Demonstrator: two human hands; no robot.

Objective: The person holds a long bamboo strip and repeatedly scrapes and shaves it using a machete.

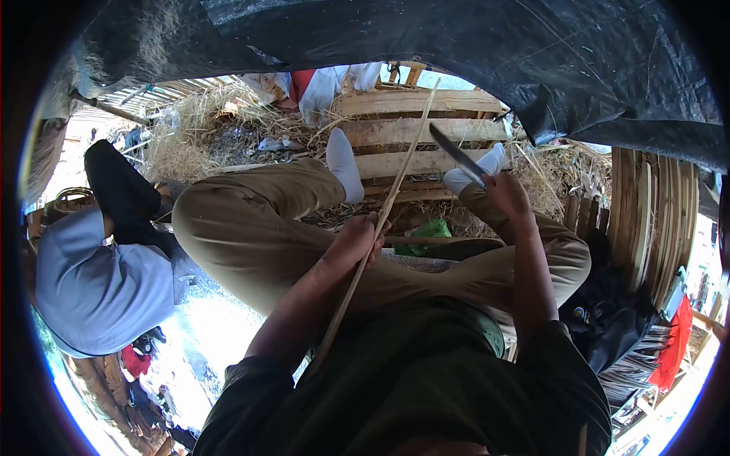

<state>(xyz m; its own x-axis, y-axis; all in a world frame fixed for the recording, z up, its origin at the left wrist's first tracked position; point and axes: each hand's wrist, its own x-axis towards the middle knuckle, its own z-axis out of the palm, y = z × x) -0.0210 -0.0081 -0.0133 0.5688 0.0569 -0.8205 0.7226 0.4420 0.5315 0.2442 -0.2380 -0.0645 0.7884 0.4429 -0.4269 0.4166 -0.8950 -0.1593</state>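
My left hand [361,242] is closed around a long, thin wooden strip [407,159], which slants from near my chest up toward the wooden planks. My right hand [506,194] grips the handle of a knife [456,154], its dark blade pointing up and to the left. The blade is to the right of the strip's upper part and apart from it. Both hands are above my legs in brown trousers, between the knees.
Wooden planks [426,102] lie ahead, with straw [182,144] around them. A green plastic bag [430,234] is between my legs. A person in a light shirt [103,281] sits at the left. Split wood pieces [654,213] stand at the right. A dark tarp [471,38] hangs above.
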